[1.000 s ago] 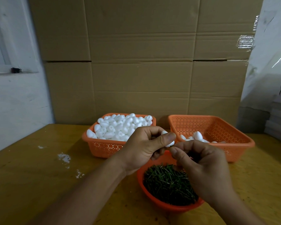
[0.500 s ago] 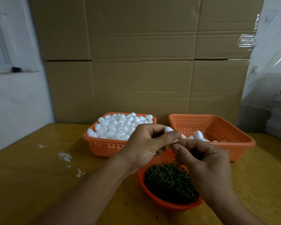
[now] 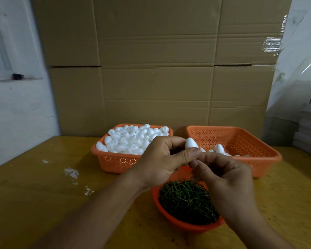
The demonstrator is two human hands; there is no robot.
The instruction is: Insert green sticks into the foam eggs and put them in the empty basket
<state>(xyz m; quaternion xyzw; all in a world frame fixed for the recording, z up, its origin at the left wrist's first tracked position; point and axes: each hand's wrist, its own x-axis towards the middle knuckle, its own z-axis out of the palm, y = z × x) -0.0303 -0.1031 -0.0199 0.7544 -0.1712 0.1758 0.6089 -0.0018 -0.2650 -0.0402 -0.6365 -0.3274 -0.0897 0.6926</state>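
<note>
Two hands meet above the bowl of sticks (image 3: 187, 202), and the account runs from the left. Beyond and left of the left fingers stands the full basket (image 3: 115, 160), heaped with plain eggs (image 3: 131, 139) and untouched. The left hand (image 3: 162, 162) grips one egg (image 3: 191, 143), thumb laid across its front and fingers curled behind; the pointed end shows above the thumb. Against the picture a second ago, this egg stands higher and more of it is exposed, and the two hands have closed from just apart to touching. The right hand (image 3: 228, 178) is curled tight with its fingertips at the left thumb, under the egg; it presumably pinches a stick, but the stick itself is hidden and I cannot tell how far it has entered. Judgement: insertion is under way or just complete, since the fingertips have reached the egg's base. Below both sets of fingers the bowl holds a dense pile of sticks, so supply is ample. Beyond and right of the right fingers lies the second basket (image 3: 241, 141), holding only a few finished eggs (image 3: 219, 148) at its near left corner. The task is therefore at an early stage. Next due: a short carry rightward and release into that basket.
</note>
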